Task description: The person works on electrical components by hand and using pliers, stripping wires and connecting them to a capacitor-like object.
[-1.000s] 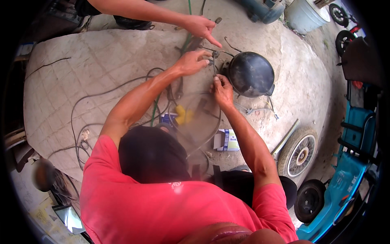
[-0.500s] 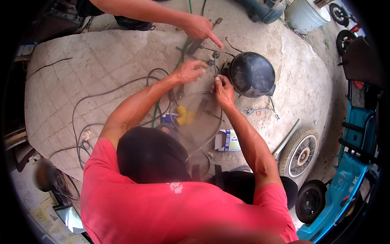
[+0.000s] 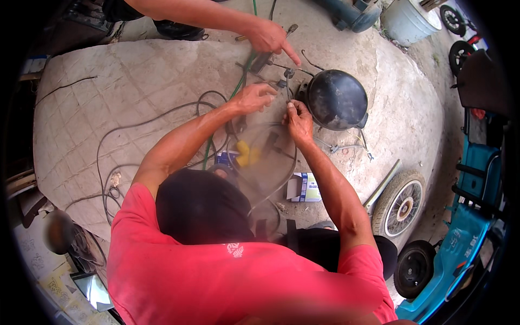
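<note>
My right hand pinches a dark cable between thumb and fingertips. From there the cable runs up to a small black plug-like end and loops down toward my lap. My left hand hovers just left of it, fingers apart and half bent, with nothing visible in it. Close to my right hand on the right stands a round black compressor with thin bent pipes at its far side. From the far side another person's hand reaches in, its index finger pointing at the pipes and plug-like end.
Loose cables coil across the concrete on the left. An opened small box and a yellow object lie near my legs. At right are a spoked wheel, a metal bar and a blue vehicle. A bucket stands far right.
The other person's pointing hand has shifted slightly right and toward me. My left hand's fingers have moved a little; my right hand keeps its pinch on the cable.
</note>
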{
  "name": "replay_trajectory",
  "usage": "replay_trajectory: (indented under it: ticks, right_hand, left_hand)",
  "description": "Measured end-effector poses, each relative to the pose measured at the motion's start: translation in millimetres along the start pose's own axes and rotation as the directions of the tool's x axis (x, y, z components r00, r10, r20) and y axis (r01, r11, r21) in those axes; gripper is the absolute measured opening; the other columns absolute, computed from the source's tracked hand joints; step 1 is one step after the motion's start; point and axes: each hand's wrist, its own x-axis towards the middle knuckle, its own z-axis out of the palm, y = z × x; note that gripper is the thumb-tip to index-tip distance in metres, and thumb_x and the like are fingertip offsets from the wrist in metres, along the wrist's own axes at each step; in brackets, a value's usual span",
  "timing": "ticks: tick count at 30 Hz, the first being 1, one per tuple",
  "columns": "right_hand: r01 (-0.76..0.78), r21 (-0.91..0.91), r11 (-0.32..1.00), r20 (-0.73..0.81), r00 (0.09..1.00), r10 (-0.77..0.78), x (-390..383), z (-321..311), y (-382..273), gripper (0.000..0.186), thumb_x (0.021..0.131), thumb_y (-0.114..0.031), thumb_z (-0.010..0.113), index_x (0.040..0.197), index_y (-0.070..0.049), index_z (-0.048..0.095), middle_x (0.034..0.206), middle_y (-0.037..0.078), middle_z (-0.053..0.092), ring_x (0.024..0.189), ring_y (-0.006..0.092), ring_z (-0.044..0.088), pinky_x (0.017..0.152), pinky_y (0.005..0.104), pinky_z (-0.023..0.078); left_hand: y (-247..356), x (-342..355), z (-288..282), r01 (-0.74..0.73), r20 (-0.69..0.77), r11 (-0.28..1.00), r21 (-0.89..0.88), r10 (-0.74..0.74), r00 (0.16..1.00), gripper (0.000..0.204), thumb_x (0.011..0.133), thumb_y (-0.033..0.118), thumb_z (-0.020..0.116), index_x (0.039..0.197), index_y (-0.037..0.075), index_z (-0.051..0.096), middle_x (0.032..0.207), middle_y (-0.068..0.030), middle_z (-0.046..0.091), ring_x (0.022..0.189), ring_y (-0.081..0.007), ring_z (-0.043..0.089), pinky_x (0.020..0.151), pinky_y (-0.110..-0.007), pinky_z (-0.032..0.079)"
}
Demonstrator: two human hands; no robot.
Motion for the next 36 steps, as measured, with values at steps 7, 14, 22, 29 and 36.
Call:
replay_trajectory:
  ticks: [7,14,22,29,36]
  right_hand:
    - [-0.003,0.033,0.999,-0.002,1.000,0.003,-3.8,1.1,-5.9,0.030,0.102,-0.024,0.057,0.118,0.001,0.061,0.079,0.004,0.061,0.066,0.0111,0.057,0.061,0.0279,0.050]
    - [-0.002,0.037,0.999,0.000,1.000,0.002,-5.4,1.4,-8.1,0.030,0.102,-0.024,0.057,0.118,0.001,0.061,0.077,0.004,0.061,0.064,0.0113,0.057,0.060,0.0278,0.049]
    - [-0.016,0.061,0.998,0.007,1.000,0.016,-6.1,1.5,-10.3,0.028,0.103,-0.025,0.058,0.116,-0.001,0.061,0.076,0.003,0.059,0.063,0.0114,0.056,0.059,0.0269,0.048]
    - [0.002,0.001,1.000,-0.011,1.000,-0.002,-2.9,0.2,-3.0,0.028,0.102,-0.024,0.058,0.117,0.000,0.061,0.077,0.003,0.059,0.064,0.0112,0.056,0.059,0.0269,0.049]
    - [-0.021,0.039,0.999,-0.018,1.000,0.022,-5.2,1.8,-7.2,0.027,0.102,-0.023,0.058,0.116,-0.001,0.061,0.079,0.003,0.059,0.065,0.0100,0.055,0.058,0.0265,0.050]
  left_hand:
    - [-1.5,-1.2,1.7,0.007,0.001,1.000,0.000,-0.007,1.000,0.037,0.095,0.021,0.056,0.127,0.001,0.062,0.089,-0.0065,0.068,0.069,-0.0116,0.061,0.069,-0.028,0.051]
    - [-8.2,-0.8,2.1,-0.002,0.003,1.000,0.021,0.002,1.000,0.037,0.095,0.021,0.057,0.126,0.001,0.063,0.090,-0.0064,0.069,0.068,-0.0117,0.062,0.069,-0.028,0.052]
    - [-16.4,0.7,3.9,0.002,0.019,1.000,-0.001,-0.002,1.000,0.038,0.095,0.020,0.056,0.127,0.000,0.062,0.090,-0.0081,0.069,0.068,-0.0123,0.062,0.068,-0.029,0.052]
    - [-19.8,0.8,5.0,-0.002,0.018,0.999,-0.041,0.002,1.000,0.037,0.096,0.019,0.056,0.127,0.000,0.062,0.091,-0.0087,0.070,0.068,-0.0129,0.062,0.067,-0.028,0.052]
    - [-16.9,0.2,5.1,-0.003,0.006,1.000,-0.013,0.003,1.000,0.037,0.096,0.022,0.058,0.127,0.001,0.062,0.091,-0.0089,0.070,0.068,-0.0130,0.062,0.068,-0.029,0.052]
